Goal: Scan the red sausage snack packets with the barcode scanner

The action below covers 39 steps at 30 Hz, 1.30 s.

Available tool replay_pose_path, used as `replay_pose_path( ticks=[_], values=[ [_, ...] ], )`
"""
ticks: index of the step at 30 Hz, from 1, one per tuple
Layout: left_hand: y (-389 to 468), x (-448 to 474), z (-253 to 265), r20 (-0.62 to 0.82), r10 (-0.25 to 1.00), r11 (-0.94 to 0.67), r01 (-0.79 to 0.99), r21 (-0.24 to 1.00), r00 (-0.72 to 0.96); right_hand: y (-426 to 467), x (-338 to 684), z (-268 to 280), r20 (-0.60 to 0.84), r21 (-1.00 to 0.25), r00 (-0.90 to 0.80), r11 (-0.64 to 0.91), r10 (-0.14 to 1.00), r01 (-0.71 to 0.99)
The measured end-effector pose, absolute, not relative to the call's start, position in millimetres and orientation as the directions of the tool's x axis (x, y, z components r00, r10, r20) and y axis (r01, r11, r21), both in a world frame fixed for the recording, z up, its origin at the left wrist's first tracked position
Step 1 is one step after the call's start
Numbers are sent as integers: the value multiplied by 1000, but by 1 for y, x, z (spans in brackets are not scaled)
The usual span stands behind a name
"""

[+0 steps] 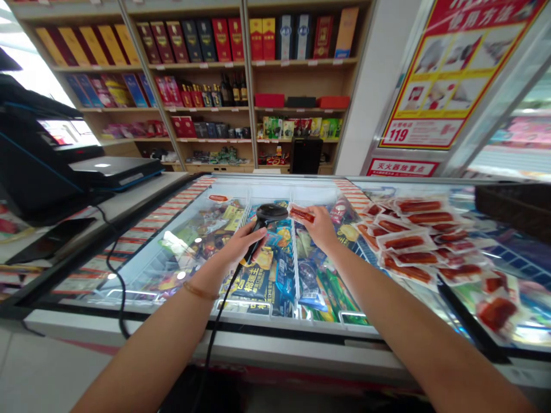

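Note:
My left hand (246, 244) is closed around the handle of a black barcode scanner (271, 212), whose head points to the right. A black cable runs from the scanner down past the freezer's front edge. In my right hand (321, 226) is a small clear packet of reddish-brown sausage (302, 214), pinched by its right end. The packet is just right of the scanner head, above the glass. Many similar sausage packets (404, 242) lie piled on the glass to the right of my right arm. One more sausage packet (218, 198) lies alone at the far left.
Beneath the glass, the chest freezer (142, 322) holds bagged frozen goods in wire baskets. A black checkout machine (34, 149) and a flat scale (116, 169) stand on the left counter. At the right is a dark box (516, 209). Shelves (198, 66) of boxes line the back.

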<state>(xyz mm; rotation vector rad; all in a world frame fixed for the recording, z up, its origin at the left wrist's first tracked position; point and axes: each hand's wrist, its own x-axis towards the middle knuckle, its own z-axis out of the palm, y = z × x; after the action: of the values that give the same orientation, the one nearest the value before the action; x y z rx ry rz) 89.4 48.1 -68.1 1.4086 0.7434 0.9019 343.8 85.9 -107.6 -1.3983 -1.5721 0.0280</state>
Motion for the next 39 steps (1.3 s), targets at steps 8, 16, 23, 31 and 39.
replay_pose_path(
  ticks=[8,16,23,31,39],
  values=[
    [48,91,-71,100,851,-66,-83,994,515,88,345,-107,667,-595,155,395,729,700],
    [48,91,-71,98,838,-65,-79,995,537,87,346,-106,672,-604,162,410,722,683],
    [46,90,-69,92,829,-82,-42,996,552,86,345,-105,669,-613,176,402,722,680],
    [39,93,-62,84,846,-64,-55,996,526,86,345,-108,656,-609,180,374,733,699],
    [57,73,-41,43,996,-34,-112,993,79,114,324,-104,540,-629,129,298,831,718]
  ],
)
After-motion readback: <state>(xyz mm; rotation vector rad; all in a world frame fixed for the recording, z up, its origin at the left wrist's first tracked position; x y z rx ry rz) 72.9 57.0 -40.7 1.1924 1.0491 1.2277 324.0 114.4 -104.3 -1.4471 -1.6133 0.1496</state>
